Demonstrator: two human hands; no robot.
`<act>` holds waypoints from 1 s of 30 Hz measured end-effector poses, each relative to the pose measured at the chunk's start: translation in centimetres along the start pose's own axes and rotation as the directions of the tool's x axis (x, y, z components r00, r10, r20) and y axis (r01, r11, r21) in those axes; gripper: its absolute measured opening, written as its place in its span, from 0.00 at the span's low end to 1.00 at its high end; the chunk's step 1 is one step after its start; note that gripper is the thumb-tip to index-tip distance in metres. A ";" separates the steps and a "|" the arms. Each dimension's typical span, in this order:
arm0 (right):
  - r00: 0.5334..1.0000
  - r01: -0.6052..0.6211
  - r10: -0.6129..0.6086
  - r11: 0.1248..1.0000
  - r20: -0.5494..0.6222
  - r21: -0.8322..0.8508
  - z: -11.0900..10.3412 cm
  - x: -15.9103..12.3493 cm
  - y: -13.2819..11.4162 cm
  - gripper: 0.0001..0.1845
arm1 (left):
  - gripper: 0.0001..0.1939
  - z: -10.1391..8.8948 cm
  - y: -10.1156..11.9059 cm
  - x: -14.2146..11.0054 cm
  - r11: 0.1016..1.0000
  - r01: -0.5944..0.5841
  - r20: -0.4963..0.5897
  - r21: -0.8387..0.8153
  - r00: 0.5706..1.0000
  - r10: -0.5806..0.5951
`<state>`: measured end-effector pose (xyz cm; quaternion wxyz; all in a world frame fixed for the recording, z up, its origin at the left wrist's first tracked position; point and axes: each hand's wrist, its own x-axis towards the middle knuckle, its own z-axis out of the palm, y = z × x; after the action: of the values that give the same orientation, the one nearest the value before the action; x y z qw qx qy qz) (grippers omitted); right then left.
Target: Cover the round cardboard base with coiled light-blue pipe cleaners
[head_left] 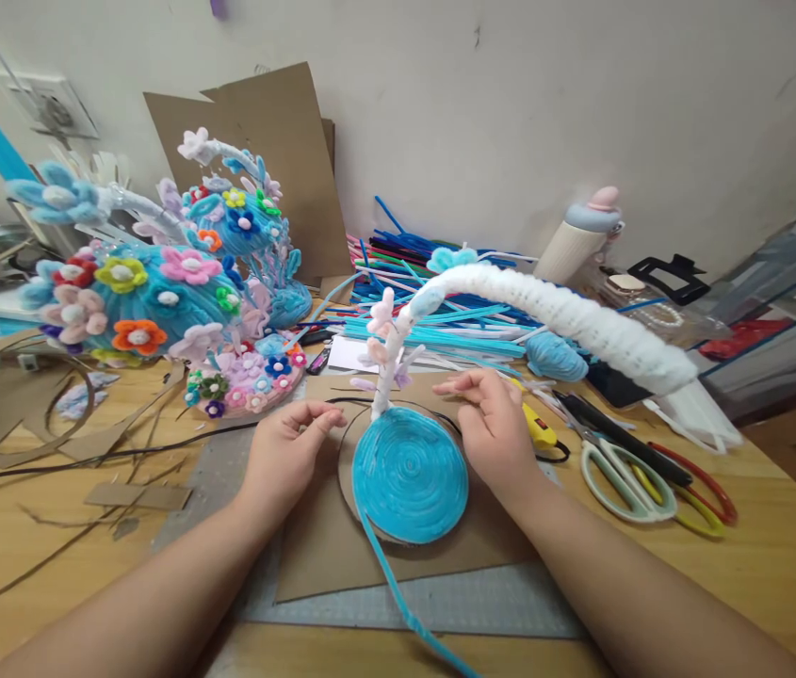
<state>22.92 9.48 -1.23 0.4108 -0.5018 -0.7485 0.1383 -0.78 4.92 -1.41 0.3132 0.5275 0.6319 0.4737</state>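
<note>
A coiled blue pipe-cleaner disc (412,476) lies on a round cardboard base (347,461), with a loose blue strand (398,593) trailing toward me. Behind the disc rises a white wrapped stem (545,306), arching far to the right and carrying small pink, lilac and blue flowers. My left hand (291,447) is just left of the base, thumb and forefinger extended close together, nothing visible between them. To the right of the disc, my right hand (496,424) has its fingers apart and holds nothing. Neither hand visibly grips the disc.
Flowered blue pipe-cleaner models (157,301) stand at left. Pipe cleaners (426,320) pile up by the wall. Scissors (627,480), pliers (708,499) and a yellow tool (539,428) lie at right. A black cable (178,438) crosses the table; cardboard (327,565) covers a cutting mat (482,603).
</note>
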 end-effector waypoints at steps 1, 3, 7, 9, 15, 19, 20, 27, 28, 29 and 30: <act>0.999 -0.003 0.004 1.000 0.044 -0.020 -0.2 0.1 0.1 0.13 | 0.12 0.0 0.0 0.0 1.000 -0.017 0.009 0.003 1.000 0.017; 0.992 0.006 0.001 0.999 0.127 -0.054 -0.6 0.1 0.1 0.12 | 0.14 -0.1 0.0 0.1 0.999 -0.047 0.016 0.012 0.999 0.047; 0.980 0.039 -0.016 0.993 0.198 -0.110 -1.0 0.2 -0.1 0.10 | 0.16 -0.2 0.0 0.1 0.996 -0.085 -0.012 0.028 0.996 0.085; 0.974 0.054 -0.023 0.990 0.227 -0.133 -1.1 0.3 -0.2 0.10 | 0.16 -0.3 -0.1 0.1 0.995 -0.093 -0.027 0.032 0.995 0.093; 0.944 0.090 -0.019 0.975 0.329 -0.202 -1.3 0.5 -0.7 0.10 | 0.18 -0.4 -0.5 -0.1 0.995 -0.092 -0.008 0.048 0.996 0.092; 0.893 0.175 -0.052 0.955 0.447 -0.240 -1.9 0.7 -1.6 0.10 | 0.21 -0.5 -0.7 -0.1 0.995 -0.081 -0.005 0.060 0.997 0.082; 0.875 0.201 -0.062 0.948 0.479 -0.245 -2.2 0.8 -1.8 0.10 | 0.21 -0.5 -0.8 -0.1 0.995 -0.079 -0.006 0.061 0.997 0.079; 0.842 0.233 -0.080 0.946 0.534 -0.225 -4.1 -0.1 -2.5 0.17 | 0.20 -0.6 -0.4 0.1 0.995 -0.086 -0.017 0.052 0.996 0.087; 0.851 0.237 -0.095 0.948 0.517 -0.215 -4.2 -0.6 -2.5 0.17 | 0.20 -0.7 -0.3 0.1 0.995 -0.090 -0.014 0.049 0.996 0.091; 0.858 0.245 -0.113 0.948 0.502 -0.205 -4.1 -1.1 -2.4 0.18 | 0.20 -0.8 -0.2 0.0 0.995 -0.093 -0.011 0.047 0.996 0.094; 0.860 0.258 -0.132 0.946 0.493 -0.195 -3.9 -1.6 -2.4 0.18 | 0.20 -0.8 -0.2 0.0 0.994 -0.096 -0.008 0.045 0.995 0.096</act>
<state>24.62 6.14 1.94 0.1595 -0.4221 -0.8847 0.1168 -1.59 4.70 -1.28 0.2751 0.5615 0.6178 0.4769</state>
